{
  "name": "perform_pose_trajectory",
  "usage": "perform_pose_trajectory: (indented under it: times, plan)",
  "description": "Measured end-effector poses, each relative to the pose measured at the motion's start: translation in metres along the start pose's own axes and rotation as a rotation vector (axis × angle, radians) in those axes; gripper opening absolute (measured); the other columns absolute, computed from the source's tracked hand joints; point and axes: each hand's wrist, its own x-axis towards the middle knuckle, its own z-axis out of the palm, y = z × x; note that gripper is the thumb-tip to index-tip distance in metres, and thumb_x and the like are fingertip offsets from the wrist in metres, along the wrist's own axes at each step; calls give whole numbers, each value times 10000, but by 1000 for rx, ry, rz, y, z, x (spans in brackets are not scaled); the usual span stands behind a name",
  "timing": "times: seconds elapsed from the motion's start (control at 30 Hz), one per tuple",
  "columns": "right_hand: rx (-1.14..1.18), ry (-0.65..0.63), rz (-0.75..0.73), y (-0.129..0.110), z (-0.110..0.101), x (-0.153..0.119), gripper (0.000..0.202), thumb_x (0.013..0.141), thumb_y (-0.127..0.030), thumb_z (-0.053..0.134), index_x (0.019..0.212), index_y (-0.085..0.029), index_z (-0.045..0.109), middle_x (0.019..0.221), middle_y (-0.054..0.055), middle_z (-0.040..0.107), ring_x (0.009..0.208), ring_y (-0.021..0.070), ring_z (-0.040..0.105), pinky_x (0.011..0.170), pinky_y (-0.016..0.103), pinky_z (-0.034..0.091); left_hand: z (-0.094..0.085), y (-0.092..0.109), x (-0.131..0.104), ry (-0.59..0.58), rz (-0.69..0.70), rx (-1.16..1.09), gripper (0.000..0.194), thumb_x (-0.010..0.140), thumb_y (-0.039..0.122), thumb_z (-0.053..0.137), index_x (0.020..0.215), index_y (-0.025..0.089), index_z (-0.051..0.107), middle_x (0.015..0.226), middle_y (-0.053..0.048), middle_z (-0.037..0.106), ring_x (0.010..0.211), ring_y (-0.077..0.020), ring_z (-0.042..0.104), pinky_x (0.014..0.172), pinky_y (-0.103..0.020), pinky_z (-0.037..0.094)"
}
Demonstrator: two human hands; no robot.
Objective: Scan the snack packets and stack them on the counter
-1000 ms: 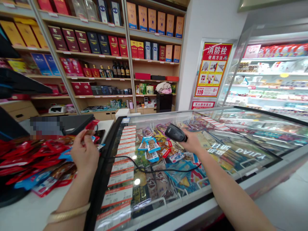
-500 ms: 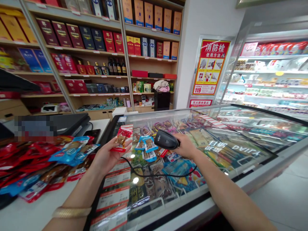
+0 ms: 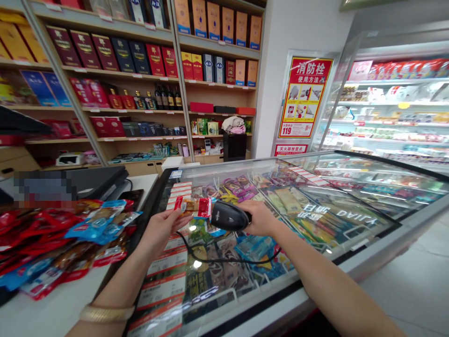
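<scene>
The red packet (image 3: pixel 193 206) has neared the scanner (image 3: pixel 228 216).

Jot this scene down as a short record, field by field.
Bare left hand: pinches a red-and-clear plastic packet by one end
Bare right hand: grips a black plastic handheld scanner, head beside the packet, contact unclear
Thin black cable: curves over the glass-topped freezer
White counter: heap of red and blue plastic packets
Left wrist: gold-coloured bangle

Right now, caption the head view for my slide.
Left hand holds a red packet near a black scanner in the right hand, above a glass-topped display case.
</scene>
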Motion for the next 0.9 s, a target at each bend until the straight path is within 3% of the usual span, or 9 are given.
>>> perform_pose_trajectory:
  times: [0.3, 0.5, 0.7, 0.9]
  plan:
    - [9, 2, -14, -4, 4, 2, 312, 687, -271, 674, 992, -206, 664, 882, 65, 714, 821, 224, 660, 748, 304, 506, 10, -5, -6, -172, 2, -8, 136, 724, 216, 716, 642, 164, 620, 800, -104, 743, 963, -316, 704, 843, -352, 584]
    - [0, -30, 9, -2, 4, 2, 322, 711, -303, 676, 1018, -210, 657, 916, 74, 714, 848, 229, 663, 776, 310, 511, 10, -6, -6, -162, -37, 28, 77, 761, 195, 665, 728, 126, 663, 784, -132, 738, 909, -268, 720, 837, -290, 571]
    - [-6, -36, 17, -1, 6, 2, 286, 717, -320, 670, 976, -200, 658, 904, 84, 714, 838, 236, 668, 760, 314, 514, 8, -5, -6, -160, -33, 22, 89, 749, 207, 699, 727, 138, 646, 831, -121, 744, 878, -264, 726, 828, -322, 583]
    - [-14, 97, 75, 11, -6, -1, 310, 692, -290, 682, 985, -192, 666, 924, 89, 721, 858, 233, 668, 783, 310, 507, 14, -8, -7, -162, -62, -81, 127, 797, 174, 653, 682, 157, 603, 829, -116, 741, 918, -256, 721, 868, -336, 576]
